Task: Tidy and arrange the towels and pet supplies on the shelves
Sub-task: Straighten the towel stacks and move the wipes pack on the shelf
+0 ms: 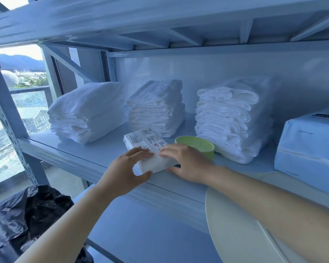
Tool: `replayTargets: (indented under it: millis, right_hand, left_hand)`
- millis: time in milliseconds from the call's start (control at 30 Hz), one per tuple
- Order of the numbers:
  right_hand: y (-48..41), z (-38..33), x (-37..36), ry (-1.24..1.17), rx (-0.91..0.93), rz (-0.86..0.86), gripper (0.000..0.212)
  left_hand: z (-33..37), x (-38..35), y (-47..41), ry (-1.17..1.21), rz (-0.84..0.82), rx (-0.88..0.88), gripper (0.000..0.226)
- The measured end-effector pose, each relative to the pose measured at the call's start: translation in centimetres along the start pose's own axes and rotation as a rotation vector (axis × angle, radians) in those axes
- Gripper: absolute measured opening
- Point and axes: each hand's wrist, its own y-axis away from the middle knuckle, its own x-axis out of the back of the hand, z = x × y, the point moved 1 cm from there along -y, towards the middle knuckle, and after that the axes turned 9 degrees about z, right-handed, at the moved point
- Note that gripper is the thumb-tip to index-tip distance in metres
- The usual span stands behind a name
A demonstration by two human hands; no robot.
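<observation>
A flat white packet (146,143) with a printed label lies near the front edge of the white metal shelf (95,154). My left hand (125,171) grips its near left corner, thumb under the front edge. My right hand (186,164) holds its right side, fingers on top. Just behind my right hand a green bowl (198,145) lies on its side. Three stacks of folded white towels stand along the back: left (85,112), middle (156,109), right (232,118).
A pale blue wrapped package (308,147) sits at the shelf's right end. A round white object (234,224) hangs below my right forearm. A black plastic bag (27,215) lies at lower left. Another shelf (160,18) runs overhead. A window is at left.
</observation>
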Motion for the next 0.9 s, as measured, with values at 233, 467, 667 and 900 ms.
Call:
replayTargets:
  millis: [233,467,667,900]
  right_hand:
    - [-0.3,0.5,-1.1,0.012,0.001,0.058,0.051]
    - [-0.7,-0.2,-0.9,-0.009,0.016,0.147,0.039]
    - [-0.8,-0.3,-0.9,-0.011,0.028,0.171,0.036]
    - [-1.4,-0.2,-0.6,-0.044,0.032,0.234,0.031]
  left_hand:
    - [0.1,0.6,0.0,0.013,-0.064,-0.019,0.067]
    - [0.1,0.0,0.4,-0.027,0.055,-0.062,0.067]
    - [0.1,-0.1,0.1,-0.100,0.087,-0.107,0.063]
    - [-0.5,0.3,-0.8,-0.119,0.102,-0.153,0.049]
